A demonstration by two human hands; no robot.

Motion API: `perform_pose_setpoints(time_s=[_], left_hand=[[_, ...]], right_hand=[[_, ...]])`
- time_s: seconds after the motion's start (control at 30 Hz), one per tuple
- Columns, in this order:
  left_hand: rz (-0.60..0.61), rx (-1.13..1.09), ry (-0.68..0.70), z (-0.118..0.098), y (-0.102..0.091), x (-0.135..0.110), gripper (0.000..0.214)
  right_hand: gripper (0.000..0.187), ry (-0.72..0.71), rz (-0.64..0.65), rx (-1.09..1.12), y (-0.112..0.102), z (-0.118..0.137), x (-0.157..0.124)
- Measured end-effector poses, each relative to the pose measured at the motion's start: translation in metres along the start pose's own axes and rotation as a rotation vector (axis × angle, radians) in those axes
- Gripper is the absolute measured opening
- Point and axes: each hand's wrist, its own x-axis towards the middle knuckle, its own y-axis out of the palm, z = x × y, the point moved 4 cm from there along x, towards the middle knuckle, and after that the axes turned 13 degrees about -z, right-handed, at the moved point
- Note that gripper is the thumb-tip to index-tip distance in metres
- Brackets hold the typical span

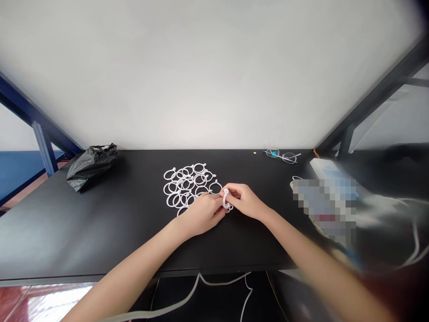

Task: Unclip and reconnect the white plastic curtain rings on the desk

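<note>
Both hands meet over the black table, just right of a loose cluster of white rings (186, 183), several of them overlapping and each with a small eyelet. My right hand (246, 200) is closed in a pinch on one white ring (224, 199), which stands on edge around its thumb or fingers. My left hand (210, 209) is closed too, its fingertips pressed against the same ring from the left. Part of another white ring or eyelet shows below the fingers. The left fingertips are partly hidden behind the hand.
A crumpled black plastic bag (92, 165) lies at the back left of the black table (134, 241). Wire-framed glasses (280, 154) rest near the wall. Blurred and pixelated items (321, 201) with white cables are on the right. A white cable (174, 306) hangs below the front edge.
</note>
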Motion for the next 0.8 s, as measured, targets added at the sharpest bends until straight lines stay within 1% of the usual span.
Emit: perform_pose_setpoints(time_s=[0.37,0.6,0.8], left_hand=[[0.007,0.021,-0.013,-0.0003,-0.0015,0.0019,0.018],[0.037,-0.005,-0.037,-0.0029,-0.0045,0.002,0.017],[0.059,0.01,-0.05,-0.0028,-0.005,0.0014,0.016]], right_hand=[[0.022,-0.043,0.004,-0.113,-0.0007,-0.001,-0.0011],[0.021,-0.099,-0.008,-0.159,-0.0016,0.001,-0.003],[0.018,-0.106,0.002,-0.158,-0.0012,0.0031,-0.0037]])
